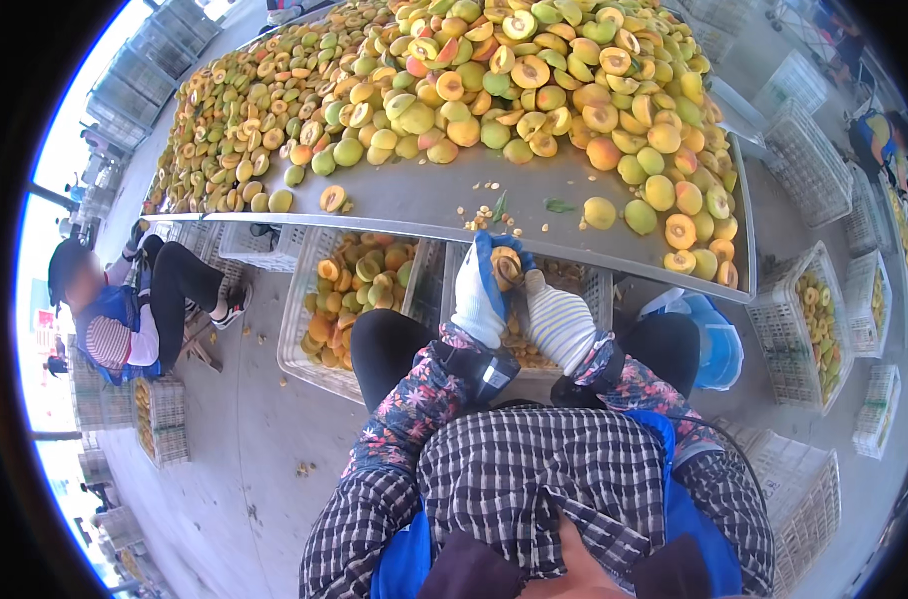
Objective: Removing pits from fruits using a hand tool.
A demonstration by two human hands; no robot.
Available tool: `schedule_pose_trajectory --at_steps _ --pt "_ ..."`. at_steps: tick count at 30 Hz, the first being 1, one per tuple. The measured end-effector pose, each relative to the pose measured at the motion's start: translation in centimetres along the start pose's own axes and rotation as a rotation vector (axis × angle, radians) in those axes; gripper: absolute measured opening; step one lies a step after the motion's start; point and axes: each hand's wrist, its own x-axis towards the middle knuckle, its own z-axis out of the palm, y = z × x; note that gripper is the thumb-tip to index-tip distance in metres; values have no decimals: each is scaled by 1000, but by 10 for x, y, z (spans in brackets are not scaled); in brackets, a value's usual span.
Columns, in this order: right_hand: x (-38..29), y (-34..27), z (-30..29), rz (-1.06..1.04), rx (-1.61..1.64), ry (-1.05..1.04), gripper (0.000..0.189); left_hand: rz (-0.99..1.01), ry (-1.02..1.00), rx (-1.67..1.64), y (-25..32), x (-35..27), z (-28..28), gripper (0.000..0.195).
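My left hand (pixel 478 296), in a white knitted glove with a blue coated palm, holds a peach half (pixel 506 268), cut face up. The fingers of my right hand (pixel 562 320), in a striped white glove, are curled close against that fruit. Over the cut face lies a thin dark curved loop (pixel 508 261), which looks like the end of a pitting tool; its handle is hidden in my right hand. Both hands are just off the front edge of the metal table (pixel 424 187). Under them, a plastic crate (pixel 602 293) holds brownish pieces, partly covered by my hands.
Peaches, many halved, are heaped on the table (pixel 529 75); pits and leaves (pixel 491 213) lie near its edge. A crate of peach halves (pixel 293 341) stands left of my knees, a blue bucket (pixel 716 344) right. A seated co-worker (pixel 117 322) is at left; crates (pixel 787 329) stand at right.
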Motion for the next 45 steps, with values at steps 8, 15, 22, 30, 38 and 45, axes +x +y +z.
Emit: schedule_pose_trajectory --at_steps 8,15,22,30,38,45 --pt "2 6 -2 -72 246 130 39 94 -10 -135 -2 -8 10 39" --pt "0 -8 -4 0 197 153 33 106 13 -148 -6 -11 11 41" --pt "-3 1 0 -64 40 102 33 87 3 -18 1 -14 10 39" --pt "0 7 13 -138 475 117 32 -87 -87 183 26 -3 9 39" --pt "-8 -4 -8 -129 237 39 32 -125 -96 195 30 -4 7 46" --pt "-7 6 10 -115 770 -72 33 -203 -112 283 25 2 3 47"
